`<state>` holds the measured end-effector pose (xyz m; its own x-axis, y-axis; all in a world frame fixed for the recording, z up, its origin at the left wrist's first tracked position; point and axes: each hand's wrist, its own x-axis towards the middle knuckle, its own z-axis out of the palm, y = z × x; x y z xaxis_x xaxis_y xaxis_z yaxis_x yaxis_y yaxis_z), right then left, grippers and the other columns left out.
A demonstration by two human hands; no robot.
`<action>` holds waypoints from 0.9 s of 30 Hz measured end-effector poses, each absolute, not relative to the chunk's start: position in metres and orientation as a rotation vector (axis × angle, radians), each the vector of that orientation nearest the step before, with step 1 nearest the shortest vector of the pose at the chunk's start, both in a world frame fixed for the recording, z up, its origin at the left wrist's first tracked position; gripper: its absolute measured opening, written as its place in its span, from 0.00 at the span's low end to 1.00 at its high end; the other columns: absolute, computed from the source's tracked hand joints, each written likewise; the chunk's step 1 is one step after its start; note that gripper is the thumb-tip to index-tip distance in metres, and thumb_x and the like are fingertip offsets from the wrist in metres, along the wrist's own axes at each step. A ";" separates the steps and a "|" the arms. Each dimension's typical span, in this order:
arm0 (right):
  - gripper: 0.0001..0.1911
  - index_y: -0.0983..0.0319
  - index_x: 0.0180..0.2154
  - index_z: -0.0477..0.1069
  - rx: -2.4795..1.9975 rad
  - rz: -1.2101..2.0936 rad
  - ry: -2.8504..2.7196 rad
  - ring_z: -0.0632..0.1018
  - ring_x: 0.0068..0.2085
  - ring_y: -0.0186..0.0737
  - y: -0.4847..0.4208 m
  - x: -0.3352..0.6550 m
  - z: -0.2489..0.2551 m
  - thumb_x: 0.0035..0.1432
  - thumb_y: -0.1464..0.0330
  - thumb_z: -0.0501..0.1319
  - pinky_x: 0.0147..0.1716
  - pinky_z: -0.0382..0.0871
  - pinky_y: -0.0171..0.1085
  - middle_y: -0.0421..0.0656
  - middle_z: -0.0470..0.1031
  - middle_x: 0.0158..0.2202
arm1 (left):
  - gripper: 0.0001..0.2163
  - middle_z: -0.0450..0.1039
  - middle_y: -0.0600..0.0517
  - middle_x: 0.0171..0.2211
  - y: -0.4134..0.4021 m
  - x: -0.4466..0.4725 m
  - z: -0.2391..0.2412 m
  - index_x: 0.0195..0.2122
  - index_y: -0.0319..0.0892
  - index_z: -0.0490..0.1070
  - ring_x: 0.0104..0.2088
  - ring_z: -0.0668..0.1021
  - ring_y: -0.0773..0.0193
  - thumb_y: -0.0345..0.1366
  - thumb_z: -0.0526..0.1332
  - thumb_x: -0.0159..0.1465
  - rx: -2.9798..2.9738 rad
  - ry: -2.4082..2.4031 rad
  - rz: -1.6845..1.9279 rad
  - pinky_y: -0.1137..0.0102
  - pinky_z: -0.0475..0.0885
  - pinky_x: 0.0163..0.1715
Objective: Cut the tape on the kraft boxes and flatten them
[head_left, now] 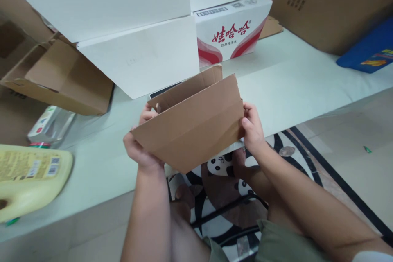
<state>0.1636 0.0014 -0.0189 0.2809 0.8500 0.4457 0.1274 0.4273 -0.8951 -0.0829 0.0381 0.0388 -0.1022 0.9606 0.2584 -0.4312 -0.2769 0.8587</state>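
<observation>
A brown cardboard box (pixel 196 131) with raised flaps is held up in front of me, over the near edge of the table. My left hand (pixel 141 143) is closed on its left end, with fingers showing on both sides of the front panel's corner. On the right end, my right hand (pixel 251 127) grips the edge, thumb and fingers pressed to the cardboard. The inside of the box and its underside are hidden. Behind it a flat dark object (pixel 166 89) lies partly covered on the table.
White boxes (pixel 144 57) and a red-and-white carton (pixel 230 32) stand at the back of the pale table (pixel 291 77). Leftward are an open cardboard box (pixel 70 73), a clear plastic bottle (pixel 57 125) and a yellow bottle (pixel 33 180). A blue container (pixel 365 51) stands right, before a large carton (pixel 325 12).
</observation>
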 end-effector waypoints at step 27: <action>0.29 0.56 0.51 0.67 -1.214 0.827 -1.237 0.74 0.58 0.53 0.003 0.165 -0.021 0.61 0.42 0.55 0.56 0.71 0.55 0.50 0.75 0.55 | 0.18 0.78 0.52 0.29 0.043 -0.082 0.045 0.33 0.45 0.71 0.35 0.80 0.56 0.55 0.61 0.53 0.502 0.846 1.716 0.65 0.72 0.40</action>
